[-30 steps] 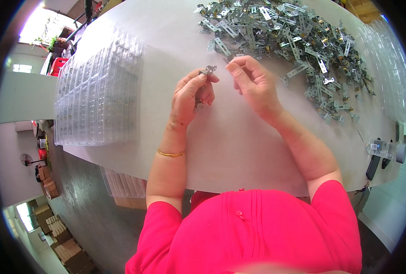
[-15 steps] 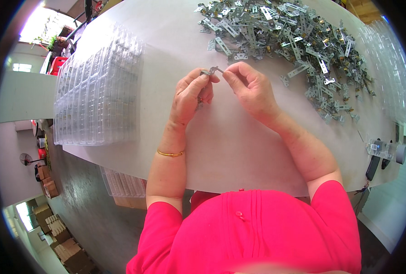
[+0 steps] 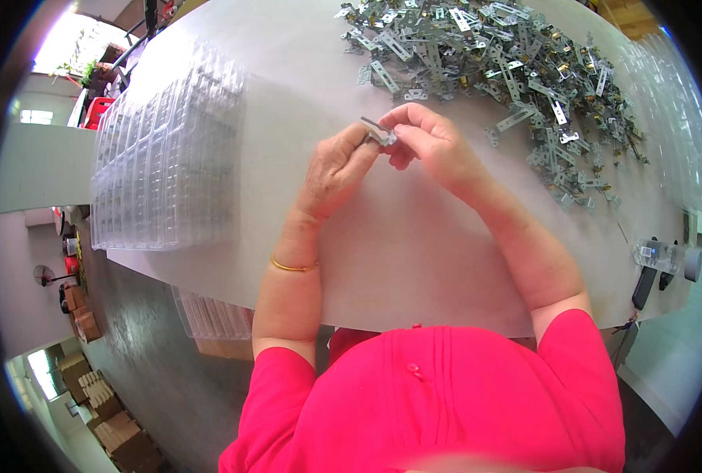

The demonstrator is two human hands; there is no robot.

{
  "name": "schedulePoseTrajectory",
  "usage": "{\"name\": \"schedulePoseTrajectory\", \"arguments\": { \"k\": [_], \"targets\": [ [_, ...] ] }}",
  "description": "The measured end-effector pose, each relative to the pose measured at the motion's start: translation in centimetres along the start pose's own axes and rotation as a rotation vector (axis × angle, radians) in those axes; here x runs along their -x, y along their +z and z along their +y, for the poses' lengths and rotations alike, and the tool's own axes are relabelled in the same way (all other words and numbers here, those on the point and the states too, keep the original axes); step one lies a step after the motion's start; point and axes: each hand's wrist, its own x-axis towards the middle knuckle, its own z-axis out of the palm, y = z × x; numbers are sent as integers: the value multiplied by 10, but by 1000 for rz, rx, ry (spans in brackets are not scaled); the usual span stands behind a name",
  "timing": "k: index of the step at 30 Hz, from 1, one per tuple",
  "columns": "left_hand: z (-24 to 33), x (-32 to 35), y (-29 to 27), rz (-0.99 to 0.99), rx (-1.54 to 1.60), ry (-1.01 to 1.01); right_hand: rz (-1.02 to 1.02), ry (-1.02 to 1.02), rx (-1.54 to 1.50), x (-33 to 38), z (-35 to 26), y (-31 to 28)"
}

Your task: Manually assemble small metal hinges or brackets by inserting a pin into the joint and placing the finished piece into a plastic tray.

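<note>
Over the middle of the table, my two hands meet around a small silvery metal bracket [image 3: 379,134]. My left hand [image 3: 337,172] is closed on one side of it, thumb and fingers pinched together. From the other side my right hand [image 3: 434,147] pinches the bracket's right end between thumb and fingertips. Parts of the bracket are hidden behind the fingers. Just beyond my right hand begins a loose pile of similar metal brackets [image 3: 513,79], some with brass-coloured pieces.
Stacked clear plastic trays [image 3: 169,158] stand on the left of the table [image 3: 414,268]. More clear plastic trays [image 3: 666,118] line the far right edge. A clear bottle [image 3: 660,256] lies at the right near a black-handled tool [image 3: 644,288]. Below the table's left edge sits another tray stack [image 3: 215,317].
My left hand has tilted and shifted right, and my right hand has turned inward, so both now close together on the bracket. The bracket has turned and moved slightly right.
</note>
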Motion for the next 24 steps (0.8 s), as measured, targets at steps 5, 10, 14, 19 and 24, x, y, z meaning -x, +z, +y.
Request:
{"name": "schedulePoseTrajectory", "arguments": {
  "k": [5,10,14,19,24],
  "targets": [
    [7,2,-1,-72,-226,12,-18,20,94,0,-2,-3],
    [4,4,6,-99,-270,58,41,-165,160,-6,12,-3],
    [8,3,8,45,-304,10,154,-308,42,-7,8,-2],
    [0,1,9,191,-309,-16,114,-223,48,-5,6,1],
    [-3,-1,13,199,-414,137,120,-161,122,2,-2,5]
  ]
}}
